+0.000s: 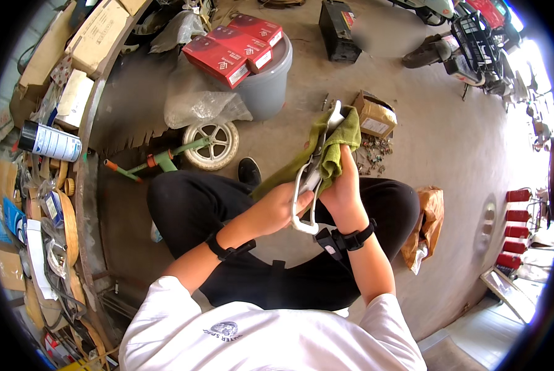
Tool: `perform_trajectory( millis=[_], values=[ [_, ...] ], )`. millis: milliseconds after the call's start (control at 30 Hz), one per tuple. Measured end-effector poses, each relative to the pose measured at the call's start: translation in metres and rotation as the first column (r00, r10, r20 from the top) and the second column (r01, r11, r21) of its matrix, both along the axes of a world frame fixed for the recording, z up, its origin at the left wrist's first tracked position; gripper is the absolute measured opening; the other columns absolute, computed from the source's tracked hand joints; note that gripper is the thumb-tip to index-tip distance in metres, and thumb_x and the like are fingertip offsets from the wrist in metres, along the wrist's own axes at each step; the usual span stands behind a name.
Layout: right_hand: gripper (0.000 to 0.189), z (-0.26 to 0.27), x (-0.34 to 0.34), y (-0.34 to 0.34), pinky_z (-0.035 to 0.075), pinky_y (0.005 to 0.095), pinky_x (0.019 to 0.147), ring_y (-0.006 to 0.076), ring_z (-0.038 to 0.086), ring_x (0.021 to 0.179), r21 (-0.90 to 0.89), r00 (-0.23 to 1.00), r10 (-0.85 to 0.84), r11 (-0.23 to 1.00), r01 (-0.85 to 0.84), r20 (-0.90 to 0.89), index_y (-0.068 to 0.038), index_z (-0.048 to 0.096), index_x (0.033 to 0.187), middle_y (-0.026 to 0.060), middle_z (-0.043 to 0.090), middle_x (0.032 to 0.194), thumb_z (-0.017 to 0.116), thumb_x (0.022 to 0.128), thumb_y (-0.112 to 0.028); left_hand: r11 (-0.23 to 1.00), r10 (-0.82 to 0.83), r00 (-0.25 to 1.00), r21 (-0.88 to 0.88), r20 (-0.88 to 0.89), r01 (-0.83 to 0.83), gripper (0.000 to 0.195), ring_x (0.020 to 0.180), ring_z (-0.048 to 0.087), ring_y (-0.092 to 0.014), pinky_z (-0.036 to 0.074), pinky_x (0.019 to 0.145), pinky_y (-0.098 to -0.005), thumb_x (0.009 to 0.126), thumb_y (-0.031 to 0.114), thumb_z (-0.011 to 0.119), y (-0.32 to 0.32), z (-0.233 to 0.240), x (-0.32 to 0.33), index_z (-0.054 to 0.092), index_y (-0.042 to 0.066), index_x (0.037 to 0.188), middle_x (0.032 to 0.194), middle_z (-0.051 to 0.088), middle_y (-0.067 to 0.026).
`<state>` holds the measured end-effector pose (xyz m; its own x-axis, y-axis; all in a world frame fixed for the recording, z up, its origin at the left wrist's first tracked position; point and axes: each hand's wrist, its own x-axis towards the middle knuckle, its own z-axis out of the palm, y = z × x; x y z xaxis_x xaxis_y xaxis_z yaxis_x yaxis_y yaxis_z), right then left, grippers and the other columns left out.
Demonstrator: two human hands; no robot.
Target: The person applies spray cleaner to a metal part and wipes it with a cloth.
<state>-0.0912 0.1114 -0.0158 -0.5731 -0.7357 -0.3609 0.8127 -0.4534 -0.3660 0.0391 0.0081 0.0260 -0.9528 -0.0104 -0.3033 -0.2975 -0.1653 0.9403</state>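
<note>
In front of my knees, my left hand point(277, 209) grips a silver metal part point(313, 180) close to its white looped end point(300, 204). The part slants up and away, its far tip sticking out past a green cloth point(346, 134). I cannot tell exactly what the part is. My right hand point(342, 185) holds the cloth against the part's right side, with its fingers mostly hidden in the folds. Another stretch of the cloth hangs along the left side of the metal, above my left hand.
Red boxes point(228, 51) rest on a grey bucket point(265, 90). A green bike frame with a white wheel point(210, 146) lies left. An open carton point(374, 116) stands near scattered small hardware point(374, 155). Right are a brown bag point(427, 218) and red cylinders point(518, 215); left, a cluttered shelf point(84, 185).
</note>
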Motion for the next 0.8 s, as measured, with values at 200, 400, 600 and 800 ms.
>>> perform_trajectory(
  millis=[200, 400, 600, 800],
  values=[
    [0.031, -0.039, -0.046, 0.015, 0.054, 0.0402, 0.081, 0.0276, 0.063, 0.088, 0.014, 0.973, -0.211, 0.977, 0.211, 0.093, -0.003, 0.058, 0.111, 0.0135, 0.065, 0.098, 0.044, 0.097, -0.027, 0.904, 0.201, 0.930, -0.307, -0.309, -0.297, 0.016, 0.072, 0.056, -0.010, 0.046, 0.068, -0.0251, 0.095, 0.015, 0.054, -0.021, 0.015, 0.000, 0.057, 0.000, 0.099, 0.078, 0.059, -0.0052],
    [0.026, -0.007, -0.049, 0.019, 0.053, 0.0399, 0.084, 0.0268, 0.064, 0.090, -0.135, 0.961, -0.266, 0.952, 0.275, 0.078, -0.002, 0.059, 0.106, 0.0122, 0.066, 0.099, 0.044, 0.097, -0.021, 0.913, 0.050, 0.511, 0.247, -0.858, 0.326, 0.031, 0.085, 0.061, -0.037, 0.053, 0.074, -0.0438, 0.093, 0.021, 0.058, -0.001, 0.121, 0.038, 0.063, -0.010, 0.094, 0.101, 0.060, -0.0293],
    [0.031, -0.005, -0.050, 0.017, 0.050, 0.0410, 0.086, 0.0260, 0.061, 0.095, -0.001, 0.932, -0.331, 0.942, 0.335, 0.145, -0.006, 0.058, 0.111, 0.0108, 0.064, 0.104, 0.040, 0.099, -0.029, 0.896, 0.122, 0.513, 0.316, -0.850, 0.312, 0.029, 0.069, 0.055, -0.025, 0.046, 0.055, -0.0322, 0.088, 0.019, 0.067, 0.044, 0.163, 0.032, 0.059, -0.003, 0.070, 0.079, 0.060, -0.0154],
    [0.035, -0.022, -0.055, 0.020, 0.050, 0.0450, 0.088, 0.0293, 0.061, 0.095, -0.002, 0.933, -0.307, 0.950, 0.313, 0.190, -0.008, 0.058, 0.113, 0.0107, 0.064, 0.105, 0.039, 0.099, -0.034, 0.835, 0.242, 0.568, 0.467, -0.787, 0.291, 0.030, 0.067, 0.052, -0.022, 0.043, 0.051, -0.0302, 0.085, 0.019, 0.072, 0.066, 0.162, 0.023, 0.057, -0.001, 0.067, 0.074, 0.059, -0.0135]
  ],
)
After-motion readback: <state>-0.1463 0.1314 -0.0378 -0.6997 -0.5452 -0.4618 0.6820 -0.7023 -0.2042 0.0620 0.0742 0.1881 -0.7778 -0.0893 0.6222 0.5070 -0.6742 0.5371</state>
